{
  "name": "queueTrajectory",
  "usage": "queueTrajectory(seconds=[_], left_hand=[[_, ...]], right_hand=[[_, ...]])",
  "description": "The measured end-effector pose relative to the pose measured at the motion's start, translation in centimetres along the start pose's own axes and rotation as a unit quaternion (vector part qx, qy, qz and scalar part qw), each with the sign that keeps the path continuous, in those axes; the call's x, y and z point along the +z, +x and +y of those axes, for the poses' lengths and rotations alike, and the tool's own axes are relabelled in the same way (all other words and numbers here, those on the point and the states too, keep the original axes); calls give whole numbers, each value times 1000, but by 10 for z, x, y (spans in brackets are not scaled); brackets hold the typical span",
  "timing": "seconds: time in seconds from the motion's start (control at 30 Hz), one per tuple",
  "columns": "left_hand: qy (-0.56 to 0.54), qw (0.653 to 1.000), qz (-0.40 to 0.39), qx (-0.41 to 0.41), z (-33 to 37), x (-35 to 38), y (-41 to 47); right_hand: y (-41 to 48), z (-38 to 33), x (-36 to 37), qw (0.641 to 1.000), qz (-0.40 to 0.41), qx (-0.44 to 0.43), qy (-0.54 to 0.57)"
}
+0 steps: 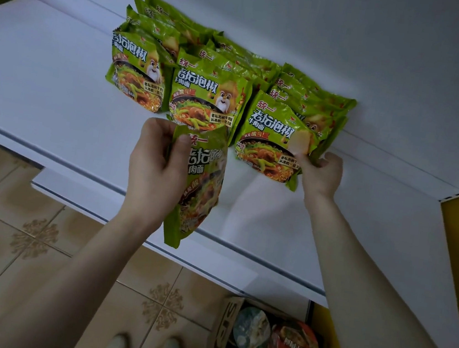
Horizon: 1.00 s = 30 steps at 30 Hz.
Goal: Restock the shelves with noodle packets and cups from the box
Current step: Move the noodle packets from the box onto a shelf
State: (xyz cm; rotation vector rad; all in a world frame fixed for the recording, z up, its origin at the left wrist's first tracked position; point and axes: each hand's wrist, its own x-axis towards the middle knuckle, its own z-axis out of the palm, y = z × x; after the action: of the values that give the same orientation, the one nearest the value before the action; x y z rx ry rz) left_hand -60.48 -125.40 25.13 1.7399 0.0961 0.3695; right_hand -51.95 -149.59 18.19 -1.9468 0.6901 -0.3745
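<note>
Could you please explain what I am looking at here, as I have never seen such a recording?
There is no machine: a person wears one camera on the head, looking down at their bare arms. The left hand holds a green noodle packet near its top, over the white shelf. Three rows of matching packets stand on it. The right hand pinches the edge of the front packet in the right row. Below, a cardboard box on the tiled floor holds noodle cups.
</note>
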Motion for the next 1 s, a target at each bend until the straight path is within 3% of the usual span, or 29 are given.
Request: queueTrajectory(seconds=[0.07,0.13,0.2,0.27,0.33,0.4,0.53,0.67,0.8,0.9,1.0], left_hand=[[-26,1000,-15,-7,1,-3,3],[-59,997,-36,-15,2,-7,7],[-93,994,-56,-15,4,-11,9],[-122,990,-61,-20,6,-15,12],[-145,988,-52,-31,6,-21,16],[-160,986,-43,-33,7,-28,19],[-173,983,-29,-45,5,-42,27],[-118,993,-15,-27,-2,-58,36],[-10,999,21,-23,-26,-80,48],[84,993,48,-71,-56,-101,59],[248,967,-35,-39,-90,-118,68]], right_hand=[[-22,-4,-2,997,61,-40,20],[-45,-13,-4,993,36,-67,86],[-59,-26,-3,978,-150,-25,142],[-67,-36,-3,924,-354,45,138],[-69,-40,-1,869,-469,82,137],[-72,-42,3,838,-522,74,141],[-80,-55,11,839,-529,37,122],[-91,-61,27,847,-517,19,121],[-101,-69,52,882,-458,-5,114],[-108,-77,77,903,-411,-7,126],[-113,-91,108,927,-345,-20,144]])
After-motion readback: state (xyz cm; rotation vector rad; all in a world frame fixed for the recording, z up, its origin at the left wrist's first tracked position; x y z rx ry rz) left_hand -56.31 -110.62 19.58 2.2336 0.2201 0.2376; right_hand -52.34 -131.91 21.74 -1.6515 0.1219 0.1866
